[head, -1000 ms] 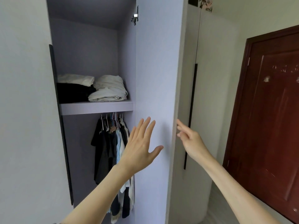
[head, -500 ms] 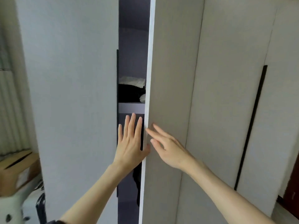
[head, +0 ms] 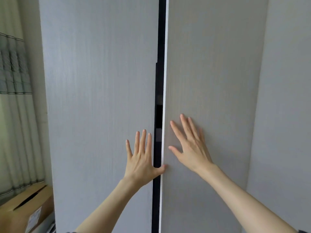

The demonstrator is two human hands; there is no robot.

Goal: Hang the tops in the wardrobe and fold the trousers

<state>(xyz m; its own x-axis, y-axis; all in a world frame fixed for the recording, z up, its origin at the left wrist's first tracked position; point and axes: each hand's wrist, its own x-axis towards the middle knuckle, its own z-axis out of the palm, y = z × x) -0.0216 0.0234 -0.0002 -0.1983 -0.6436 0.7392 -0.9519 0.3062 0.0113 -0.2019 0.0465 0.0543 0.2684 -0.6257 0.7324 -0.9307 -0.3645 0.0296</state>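
- My left hand (head: pixel 140 158) lies flat with straight fingers on the left pale grey wood-grain wardrobe door (head: pixel 101 106); it grasps nothing, and its thumb reaches across the gap to touch the white edge of the other door.
- My right hand (head: pixel 190 145) is flat too, fingers spread and straight, palm on the right pale grey wardrobe door (head: pixel 210 81), just beside that white edge, holding nothing.
- The two hands sit near each other, one on each side of the gap, the right a little higher than the left.
- The wardrobe shows only its tall flat door fronts, faint vertical grain, the right one slightly warmer in tone.
- Between the doors is a narrow dark vertical gap (head: pixel 159 115); through it I see only dim grey and black patches, too little to tell what they are.
- The tops and trousers are nowhere in view from here.
- A black strip handle (head: pixel 157 81) runs down the left door's inner edge, beside the gap.
- Further right, another plain grey panel (head: pixel 284 98) meets the right door at an angle.
- To the far left hangs a pale pleated curtain (head: pixel 15 98) with dark banding.
- Under it, low at the left, stands a brown cardboard box (head: pixel 23 209) with a label, close beside the left door's lower edge.
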